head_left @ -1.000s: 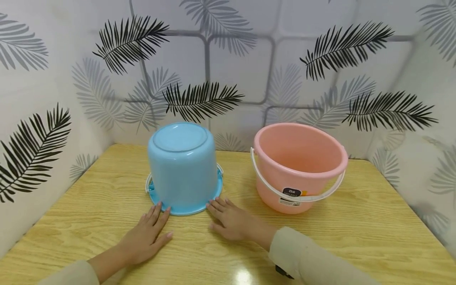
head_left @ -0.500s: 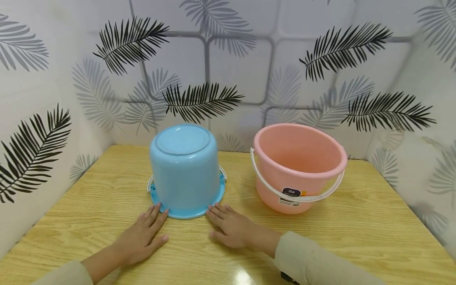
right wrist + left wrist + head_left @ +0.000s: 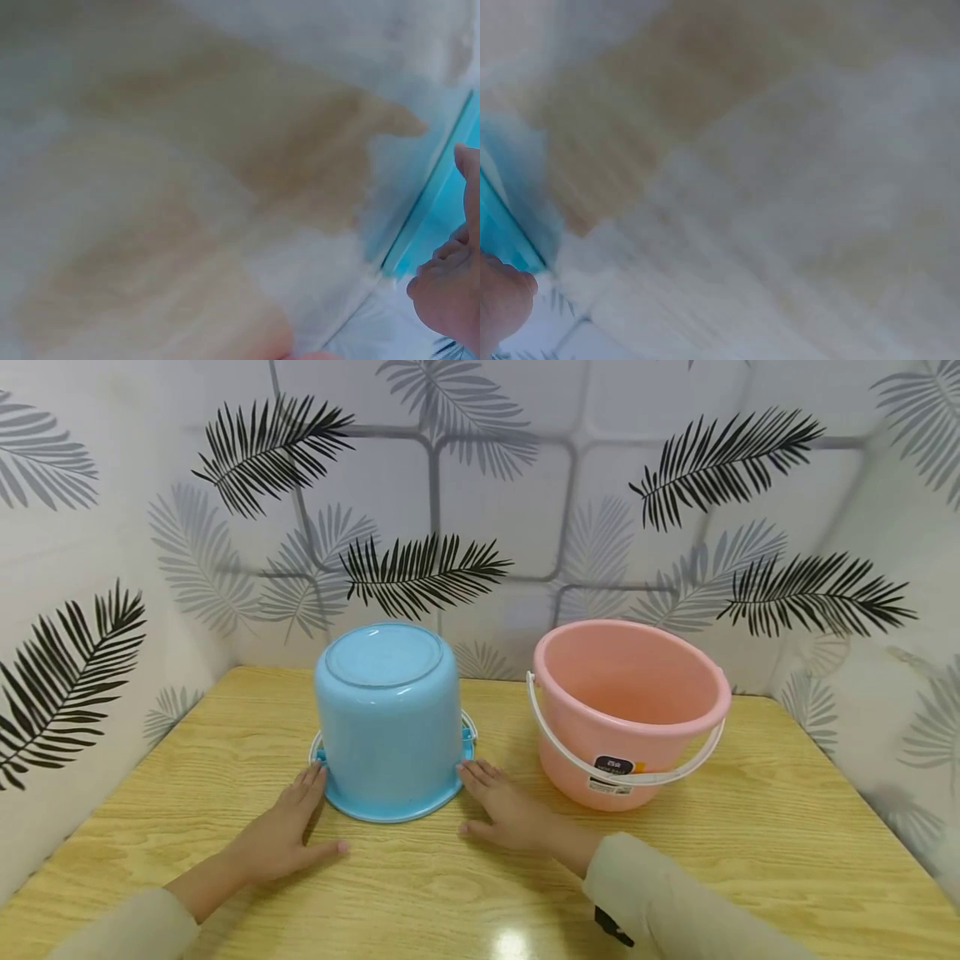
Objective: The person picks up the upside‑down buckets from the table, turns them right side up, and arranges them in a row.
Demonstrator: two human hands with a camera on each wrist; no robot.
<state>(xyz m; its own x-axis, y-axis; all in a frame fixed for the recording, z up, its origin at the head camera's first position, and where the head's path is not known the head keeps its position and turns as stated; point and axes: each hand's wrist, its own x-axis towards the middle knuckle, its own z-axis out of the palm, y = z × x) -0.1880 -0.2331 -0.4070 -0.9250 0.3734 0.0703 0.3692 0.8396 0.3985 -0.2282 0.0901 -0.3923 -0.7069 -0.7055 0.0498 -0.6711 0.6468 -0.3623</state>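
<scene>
A light blue bucket [image 3: 386, 718] stands upside down on the wooden table in the head view, its white handle [image 3: 470, 724] showing at both sides of the rim. My left hand [image 3: 277, 835] has its fingertips at the left side of the rim, fingers straight and thumb spread out to the right. On the other side, my right hand [image 3: 506, 810] touches the right front of the rim with extended fingers. The left wrist view catches part of a finger [image 3: 506, 300] by the blue rim. A part of the right hand [image 3: 450, 292] shows beside the rim in the right wrist view.
A pink bucket [image 3: 630, 710] stands upright to the right, its white handle [image 3: 637, 777] hanging down over a label. The wooden table [image 3: 420, 902] reaches back to a wall [image 3: 510, 493] with a leaf pattern.
The blue bucket has shifted slightly right and toward me, then stayed. Both hands have since slid from the front of the rim outward and back along its sides.
</scene>
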